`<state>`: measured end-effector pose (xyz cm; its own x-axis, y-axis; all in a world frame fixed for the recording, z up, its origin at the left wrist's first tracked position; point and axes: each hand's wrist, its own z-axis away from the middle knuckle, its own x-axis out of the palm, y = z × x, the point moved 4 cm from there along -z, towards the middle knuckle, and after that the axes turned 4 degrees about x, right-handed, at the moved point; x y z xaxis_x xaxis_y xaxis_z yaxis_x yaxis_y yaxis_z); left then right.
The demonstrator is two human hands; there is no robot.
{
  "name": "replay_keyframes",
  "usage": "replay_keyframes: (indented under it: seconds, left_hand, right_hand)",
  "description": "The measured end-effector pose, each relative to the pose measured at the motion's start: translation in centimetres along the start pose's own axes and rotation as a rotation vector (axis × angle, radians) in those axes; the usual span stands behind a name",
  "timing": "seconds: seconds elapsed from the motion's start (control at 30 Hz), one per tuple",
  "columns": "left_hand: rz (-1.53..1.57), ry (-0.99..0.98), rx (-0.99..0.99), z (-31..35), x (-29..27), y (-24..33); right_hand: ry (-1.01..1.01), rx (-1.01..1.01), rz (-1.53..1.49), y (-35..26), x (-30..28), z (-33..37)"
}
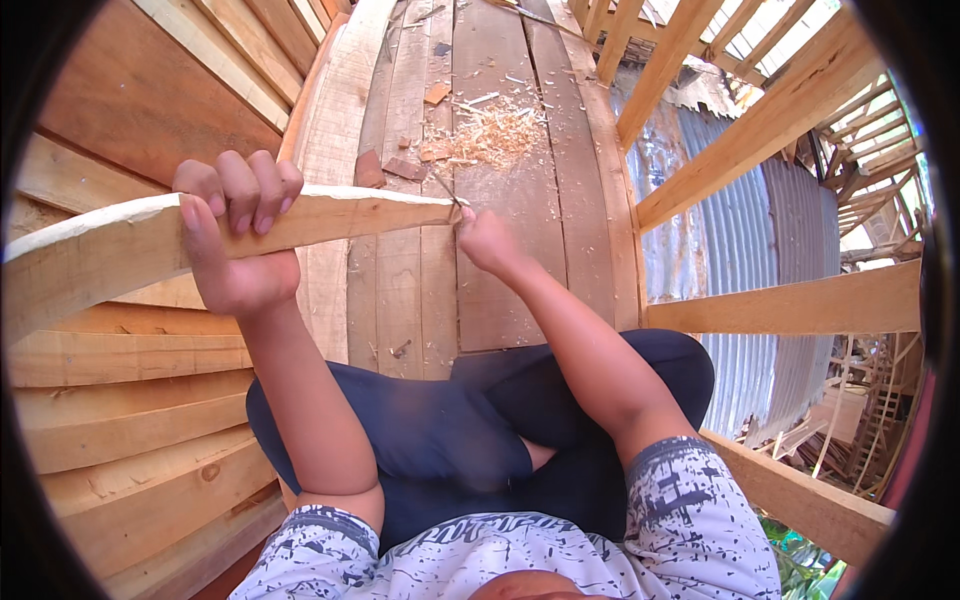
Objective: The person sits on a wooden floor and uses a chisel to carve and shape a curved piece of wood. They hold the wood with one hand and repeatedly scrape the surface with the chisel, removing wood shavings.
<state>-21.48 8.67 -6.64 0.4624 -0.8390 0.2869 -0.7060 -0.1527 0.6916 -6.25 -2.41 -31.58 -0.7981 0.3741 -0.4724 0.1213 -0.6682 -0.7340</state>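
A long wooden plank [345, 215] with a pale upper edge comes in from the left and tapers to a thin end in the middle. My left hand [245, 282] is wrapped round it, fingers over the top edge and palm below. At the thin end my right hand [488, 242] is closed on a slim tool. Its narrow dark blade [445, 188] sticks out past my fist and crosses the plank's tip. The handle is hidden in my fingers, so I cannot tell what kind of blade it is.
Wood shavings [500, 132] and small reddish-brown offcuts [370, 168] lie on the plank floor [505, 310] ahead. A slatted wooden wall [130, 360] stands close at my left. Wooden railing bars [790, 305] run along my right, with corrugated metal sheets [735, 230] beyond.
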Motion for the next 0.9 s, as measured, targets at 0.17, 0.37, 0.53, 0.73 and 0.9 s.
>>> replay_keyframes:
  seconds: [0.17, 0.37, 0.53, 0.73, 0.9]
  left_hand:
    - [-0.008, -0.022, 0.001, 0.3, -0.7, 0.6]
    - [-0.008, 0.041, -0.005, -0.1, -0.4, -0.2]
    - [-0.017, 0.046, 0.009, 0.3, -0.8, 0.3]
    - [-0.035, 0.031, 0.001, 0.2, -0.5, 0.3]
    - [-0.044, 0.094, 0.007, -0.1, -0.3, 0.0]
  right_hand:
    - [0.089, -0.306, 0.088, -3.3, 0.3, 2.6]
    - [0.118, -0.202, 0.086, 1.0, 0.6, -0.8]
    - [0.211, -0.433, 0.018, -1.3, 1.0, 1.2]
    - [0.189, -0.327, 0.133, -2.5, 0.8, 2.6]
    - [0.051, -0.170, 0.167, 1.6, 0.5, -0.9]
